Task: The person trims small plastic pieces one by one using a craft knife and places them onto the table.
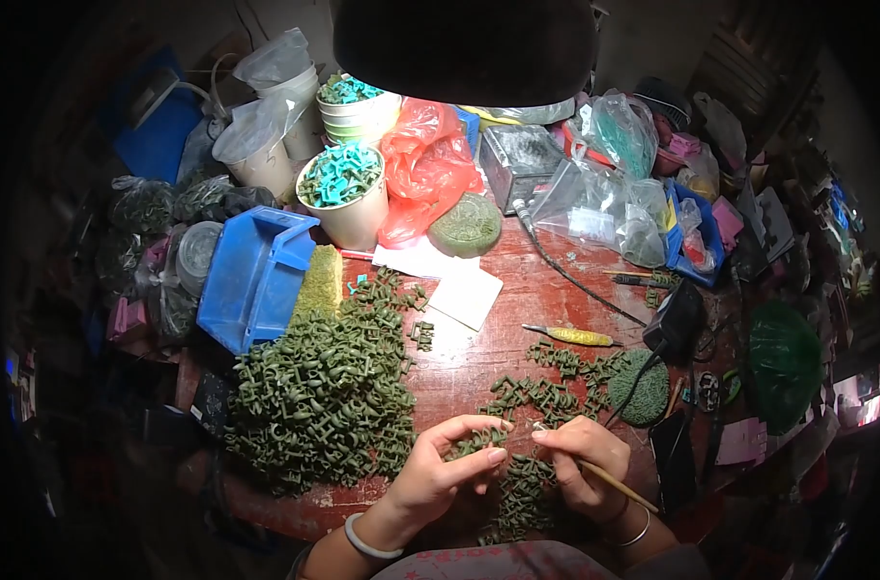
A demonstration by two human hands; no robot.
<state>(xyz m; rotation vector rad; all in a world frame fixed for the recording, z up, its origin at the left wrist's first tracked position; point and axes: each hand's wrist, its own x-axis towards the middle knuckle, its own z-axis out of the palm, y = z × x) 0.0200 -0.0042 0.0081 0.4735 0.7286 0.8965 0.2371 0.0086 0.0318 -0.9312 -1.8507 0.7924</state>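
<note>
My left hand (438,476) is closed on a small dark green, wax-like piece (476,442), pinched between thumb and fingers. In my right hand (587,456) is a slim tool with a wooden handle (621,485); its tip points towards the left hand and is too small to make out. Below and between both hands lies a cluster of similar green pieces (529,488). More green pieces (546,394) are scattered just beyond the hands. To the left rises a large heap of green pieces (324,406), many with ring-like loops.
Behind the heap are a tilted blue bin (256,280) and white buckets (348,217) of green and turquoise pieces. A white square (466,296), a yellow-handled tool (580,335) and a round green pad (640,389) lie on the red table (546,280). A black cable (575,275) crosses it.
</note>
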